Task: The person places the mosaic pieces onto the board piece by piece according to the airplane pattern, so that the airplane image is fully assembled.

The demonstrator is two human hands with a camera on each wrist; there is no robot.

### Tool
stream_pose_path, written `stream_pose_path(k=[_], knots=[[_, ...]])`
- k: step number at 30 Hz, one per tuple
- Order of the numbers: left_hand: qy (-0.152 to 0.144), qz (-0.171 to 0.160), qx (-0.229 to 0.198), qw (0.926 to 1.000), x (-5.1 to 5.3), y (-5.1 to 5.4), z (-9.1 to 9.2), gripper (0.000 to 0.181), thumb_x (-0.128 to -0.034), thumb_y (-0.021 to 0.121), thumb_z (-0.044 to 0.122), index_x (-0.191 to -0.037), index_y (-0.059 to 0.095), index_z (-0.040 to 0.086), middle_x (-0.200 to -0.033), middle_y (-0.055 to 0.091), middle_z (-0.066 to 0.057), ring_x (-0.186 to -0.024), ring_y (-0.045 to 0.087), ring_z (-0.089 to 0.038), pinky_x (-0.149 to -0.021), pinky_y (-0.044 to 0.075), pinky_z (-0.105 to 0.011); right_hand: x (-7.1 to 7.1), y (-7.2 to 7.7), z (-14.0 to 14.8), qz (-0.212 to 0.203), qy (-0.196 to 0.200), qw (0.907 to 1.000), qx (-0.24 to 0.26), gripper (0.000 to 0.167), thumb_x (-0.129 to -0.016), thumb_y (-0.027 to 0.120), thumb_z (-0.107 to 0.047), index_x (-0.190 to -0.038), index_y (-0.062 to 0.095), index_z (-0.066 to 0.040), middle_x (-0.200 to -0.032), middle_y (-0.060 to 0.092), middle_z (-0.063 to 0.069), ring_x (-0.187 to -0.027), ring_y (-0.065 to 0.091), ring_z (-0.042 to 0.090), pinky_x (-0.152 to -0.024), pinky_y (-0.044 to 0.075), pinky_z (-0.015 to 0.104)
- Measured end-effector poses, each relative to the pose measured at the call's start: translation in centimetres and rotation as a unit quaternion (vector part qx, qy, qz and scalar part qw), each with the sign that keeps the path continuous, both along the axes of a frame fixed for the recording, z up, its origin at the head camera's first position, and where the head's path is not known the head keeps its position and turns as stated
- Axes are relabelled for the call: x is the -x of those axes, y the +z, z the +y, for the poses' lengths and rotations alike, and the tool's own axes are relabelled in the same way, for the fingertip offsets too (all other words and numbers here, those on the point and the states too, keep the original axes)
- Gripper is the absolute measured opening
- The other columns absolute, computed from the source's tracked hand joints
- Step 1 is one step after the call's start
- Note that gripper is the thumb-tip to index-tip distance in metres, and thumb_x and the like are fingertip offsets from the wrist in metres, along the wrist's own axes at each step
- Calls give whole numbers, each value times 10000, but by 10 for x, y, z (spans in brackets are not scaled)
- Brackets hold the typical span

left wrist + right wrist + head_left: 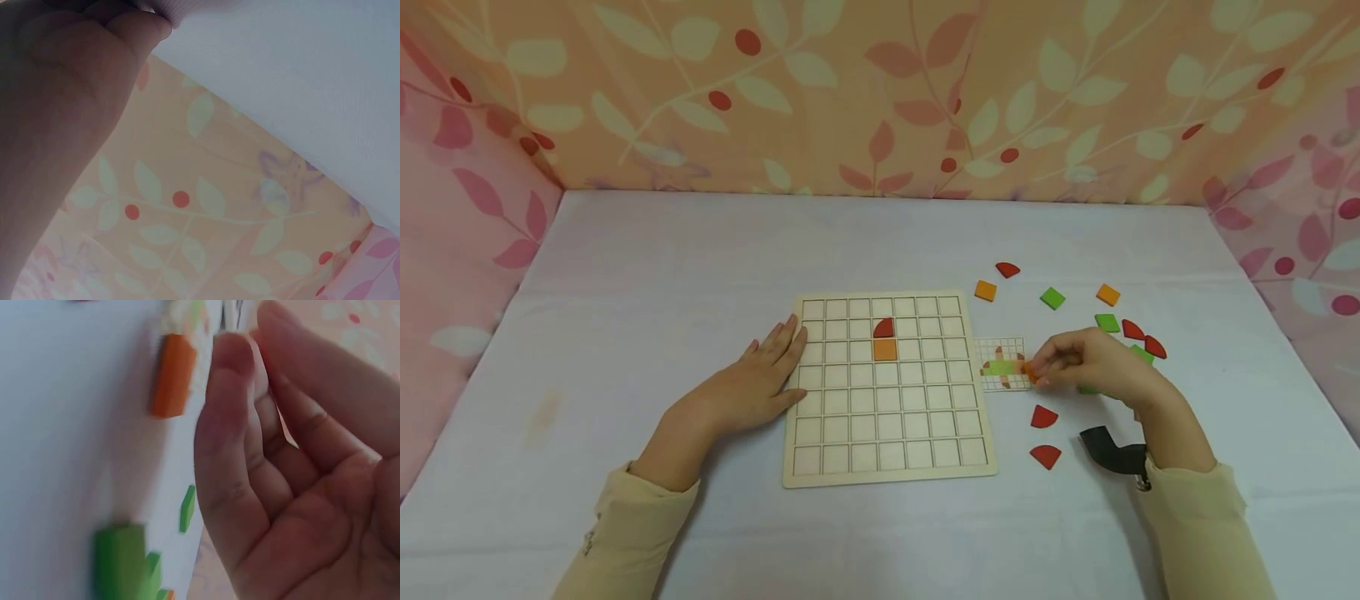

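My left hand (752, 387) lies with fingers extended at the left edge of a pale wooden grid board (889, 483), fingertips touching its rim. On the board, a red quarter-circle piece (885, 327) sits directly above an orange square tile (885, 350). My right hand (1093, 364) hovers with loosely bent fingers at the right end of a small pattern card (992, 343). Close to its fingertips is another orange tile (174, 375); the right wrist view shows a gap between them. In the left wrist view, only part of the left hand (69, 81) is visible.
Green tiles (1052, 298), orange tiles (1108, 295) and red quarter-circle pieces (1044, 417) are scattered right of the board, some partly hidden by the right hand. A black strap-like object (1108, 450) is beside the right wrist. Patterned cloth (880, 100) stands behind the white tabletop (700, 250).
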State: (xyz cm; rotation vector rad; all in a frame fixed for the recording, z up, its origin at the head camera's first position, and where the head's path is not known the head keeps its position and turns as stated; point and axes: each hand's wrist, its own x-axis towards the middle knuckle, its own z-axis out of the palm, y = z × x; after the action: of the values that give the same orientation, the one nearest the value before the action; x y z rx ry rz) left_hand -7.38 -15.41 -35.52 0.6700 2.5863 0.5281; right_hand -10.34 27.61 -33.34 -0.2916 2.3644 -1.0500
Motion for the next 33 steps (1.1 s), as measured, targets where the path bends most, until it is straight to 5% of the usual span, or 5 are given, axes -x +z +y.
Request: stream_pose_path(k=[10, 19, 33], knots=[[-10, -1, 14, 10000, 0, 1, 0, 739, -982, 494, 273, -1489, 60, -45, -1553, -68, -211, -1418, -7, -374, -1105, 83, -569, -25, -12, 8, -87, 729, 9973, 62, 215, -766, 777, -119, -944, 678, -51, -808, 644, 32, -733, 605, 155, -676, 514, 237], [-30, -10, -33, 10000, -1, 4, 0, 735, -983, 493, 265, -1488, 60, -48, -1553, -63, -214, -1418, -3, -375, -1106, 83, -567, -35, -15, 3, 708, 776, 9937, -384, 210, -719, 808, -93, -876, 675, -135, -775, 619, -50, -707, 571, 100, -644, 499, 225], [-3, -51, -20, 10000, -1, 5, 1, 740, -980, 498, 259, -1486, 57, -52, -1551, -67, -218, -1419, -4, -374, -1107, 80, -565, -34, -13, 2, 688, 503, 9950, -512, 201, -724, 807, -93, -826, 635, -113, -732, 603, -31, -675, 566, 128, -630, 495, 229]])
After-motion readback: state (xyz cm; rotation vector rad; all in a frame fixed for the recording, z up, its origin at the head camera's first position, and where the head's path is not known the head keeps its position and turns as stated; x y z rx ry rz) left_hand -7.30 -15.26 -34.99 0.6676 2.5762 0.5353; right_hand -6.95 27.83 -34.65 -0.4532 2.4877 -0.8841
